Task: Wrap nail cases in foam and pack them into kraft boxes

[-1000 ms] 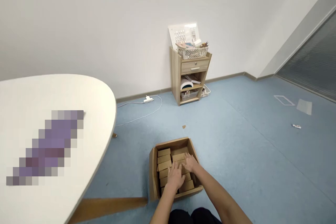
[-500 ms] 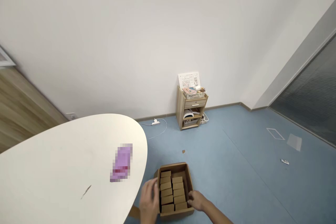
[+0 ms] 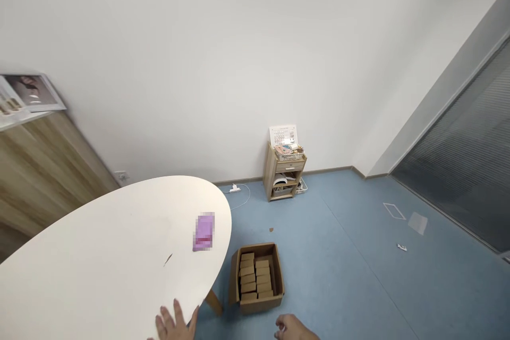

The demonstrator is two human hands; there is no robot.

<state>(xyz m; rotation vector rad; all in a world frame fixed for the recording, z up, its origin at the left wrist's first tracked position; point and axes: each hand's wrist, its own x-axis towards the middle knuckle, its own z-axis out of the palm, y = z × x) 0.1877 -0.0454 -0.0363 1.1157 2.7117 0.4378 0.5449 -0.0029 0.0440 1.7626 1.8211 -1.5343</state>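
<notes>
Right hand [image 3: 290,326] withdrawn from carton [image 3: 258,305] | left hand [image 3: 173,322] on table [image 3: 119,255] edge | floor [image 3: 350,276] open

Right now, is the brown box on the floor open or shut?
Open. The cardboard box shows its top uncovered, with two rows of small packets visible inside.

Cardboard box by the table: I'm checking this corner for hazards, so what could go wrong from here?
The open cardboard box of small cartons sits on the floor beside the table leg, so a foot might catch it.
The left hand rests at the edge of the table; leaning there could shift it.
A white power strip and cable lie loose on the floor by the wall, a possible trip hazard.
</notes>
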